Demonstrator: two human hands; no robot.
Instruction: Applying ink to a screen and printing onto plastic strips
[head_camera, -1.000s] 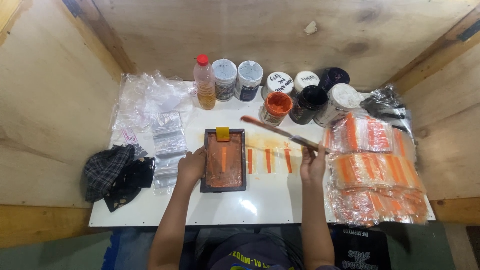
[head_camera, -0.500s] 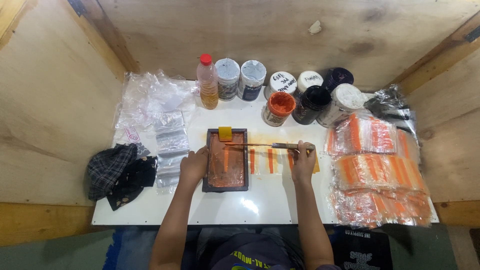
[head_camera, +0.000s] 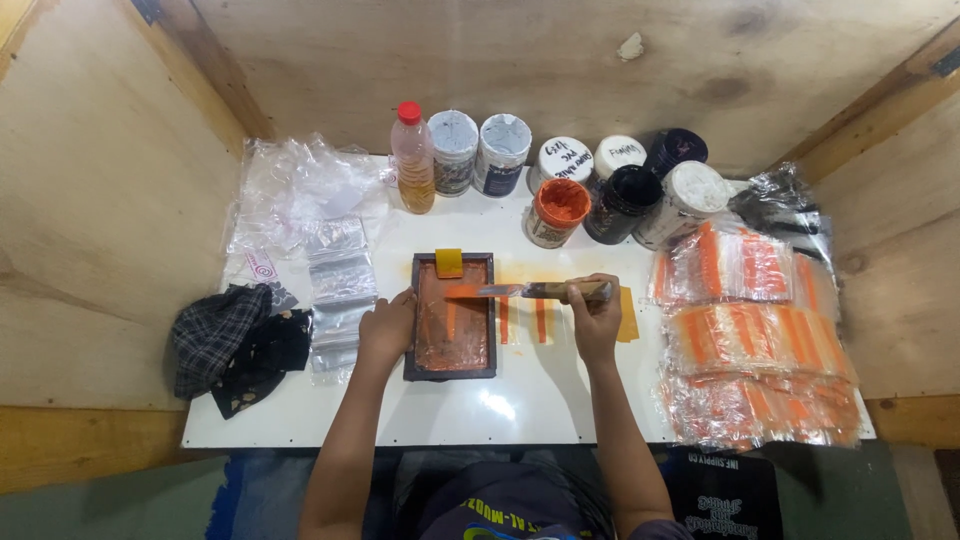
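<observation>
Meanwhile, right hand (head_camera: 596, 322) fingers are gripping a paint-tipped spatula (head_camera: 530, 291) over the orange-smeared frame (head_camera: 451, 316), left hand (head_camera: 387, 327) fingers pressing flat on its edge.

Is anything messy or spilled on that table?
Yes. Orange paint streaks lie on the white table right of the dark frame, outside it. The orange jar stands open with smeared sides. The right hand holds a paint-coated spatula over the frame.
</observation>
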